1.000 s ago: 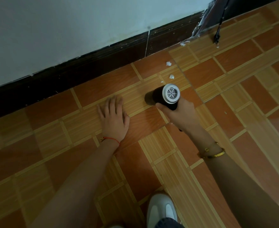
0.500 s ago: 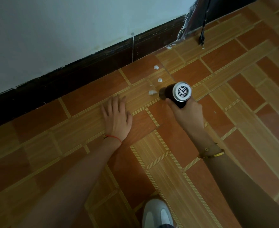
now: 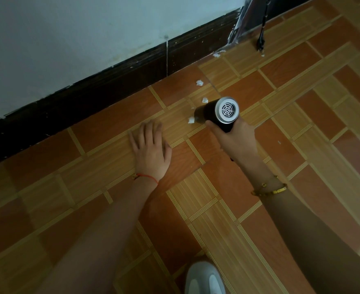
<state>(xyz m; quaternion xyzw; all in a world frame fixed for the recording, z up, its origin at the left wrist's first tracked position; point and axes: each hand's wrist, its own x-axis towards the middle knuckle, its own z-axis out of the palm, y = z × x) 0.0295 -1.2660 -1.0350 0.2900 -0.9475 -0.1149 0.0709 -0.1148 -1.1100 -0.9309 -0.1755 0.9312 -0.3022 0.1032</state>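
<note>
A black cylindrical handheld vacuum (image 3: 212, 114) with a silver grilled rear cap is gripped from below by the right hand (image 3: 236, 139). The fingers are curled round its handle and the thumb is laid along the near side of the barrel. The left hand (image 3: 150, 151) is spread flat, palm down, on the orange and tan wood-patterned tile floor (image 3: 280, 209), at 9 o'clock of the vacuum and apart from it.

The vacuum is held low over the floor, just above the middle of the view. Its long axis runs almost level across the picture. The mouth is pointed toward 9 o'clock and dipped at the floor, while the grilled end is raised toward 3 o'clock and turned up at the camera.

The step in hand is judged to be the gathering of the white paper scraps. The nearest white scrap (image 3: 191, 120) lies just beside the mouth, at its 8 o'clock. A second scrap (image 3: 205, 100) lies at 12 o'clock of the barrel's front, and a third scrap (image 3: 199, 82) lies farther toward 12 o'clock, near the dark brown skirting board (image 3: 90, 98).

To do this well, the mouth should be kept low and brought squarely over each scrap. A slow pass is advised so that the light pieces are not scattered. The scraps are best worked outward from the nearest one toward the skirting, with the weight kept on the flat left hand.
</note>
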